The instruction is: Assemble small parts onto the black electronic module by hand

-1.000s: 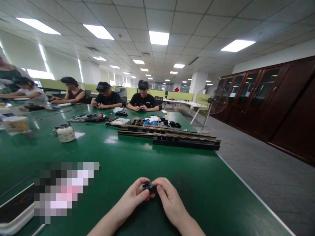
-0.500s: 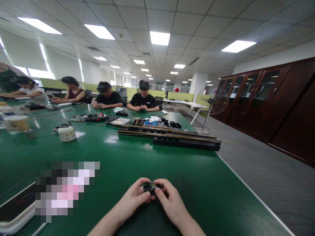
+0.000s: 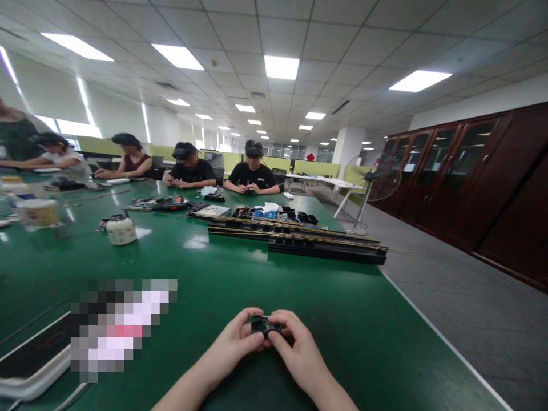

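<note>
Grip check from my end: left hand (image 3: pixel 240 339) and right hand (image 3: pixel 296 338) are close together, both pinched on one small black part (image 3: pixel 266 326). It's between the two sets of fingertips, over the near stretch of the green table (image 3: pixel 205 291). Each hand has its own side of it, thumb against fingers. They cover a lot of it, so I can't tell how it's built, or whether any knuckles touch down.

How I'd do this bit well: let the left do the holding, light but firm, and leave the fine adjusting to the right thumb and index. The part looks stiff and probably a bit slick, so squeezing hard might pop it loose. Tilting the top my way would help me see, and I'd shift fingertips off whatever face is being worked. I'd work low too, so a drop wouldn't go far. Rails (image 3: pixel 325 253) and the jar (image 3: pixel 121 231) are well apart from both hands, so elbow room's fine imo.
</note>
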### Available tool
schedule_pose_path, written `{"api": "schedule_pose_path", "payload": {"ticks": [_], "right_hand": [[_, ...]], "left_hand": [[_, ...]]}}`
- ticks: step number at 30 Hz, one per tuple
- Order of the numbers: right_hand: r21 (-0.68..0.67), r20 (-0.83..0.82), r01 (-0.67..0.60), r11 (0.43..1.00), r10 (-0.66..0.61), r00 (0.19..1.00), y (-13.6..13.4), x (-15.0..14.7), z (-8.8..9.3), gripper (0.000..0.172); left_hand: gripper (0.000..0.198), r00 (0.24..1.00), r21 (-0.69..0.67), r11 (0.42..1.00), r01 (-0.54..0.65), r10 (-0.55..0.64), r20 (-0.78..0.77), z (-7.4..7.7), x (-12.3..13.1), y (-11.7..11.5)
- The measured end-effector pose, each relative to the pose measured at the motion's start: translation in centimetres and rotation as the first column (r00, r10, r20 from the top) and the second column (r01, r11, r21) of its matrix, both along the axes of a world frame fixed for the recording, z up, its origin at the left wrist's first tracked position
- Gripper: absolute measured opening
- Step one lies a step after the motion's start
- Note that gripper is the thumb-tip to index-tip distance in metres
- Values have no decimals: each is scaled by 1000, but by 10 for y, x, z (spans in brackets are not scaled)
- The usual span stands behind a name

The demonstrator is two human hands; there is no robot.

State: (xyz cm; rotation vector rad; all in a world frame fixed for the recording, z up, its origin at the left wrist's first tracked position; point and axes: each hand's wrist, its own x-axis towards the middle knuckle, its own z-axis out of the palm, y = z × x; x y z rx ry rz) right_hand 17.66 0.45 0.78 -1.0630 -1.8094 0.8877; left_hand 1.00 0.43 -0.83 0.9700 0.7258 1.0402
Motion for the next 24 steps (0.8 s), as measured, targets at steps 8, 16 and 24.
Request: {"api": "schedule_pose_path", "payload": {"ticks": [8, 16, 24], "right_hand": [[-20, 9, 2, 1000, -1, 1000, 0, 0, 1, 17], [62, -37, 101, 993, -99, 994, 2, 1, -4, 16], [-19, -101, 244, 970, -245, 964, 12, 7, -14, 26]], "left_hand": [[41, 1000, 43, 999, -21, 22, -12, 0, 0, 1], [38, 999, 88, 995, -36, 37, -3, -5, -3, 4], [45, 999, 73, 996, -47, 46, 16, -5, -5, 5]]}}
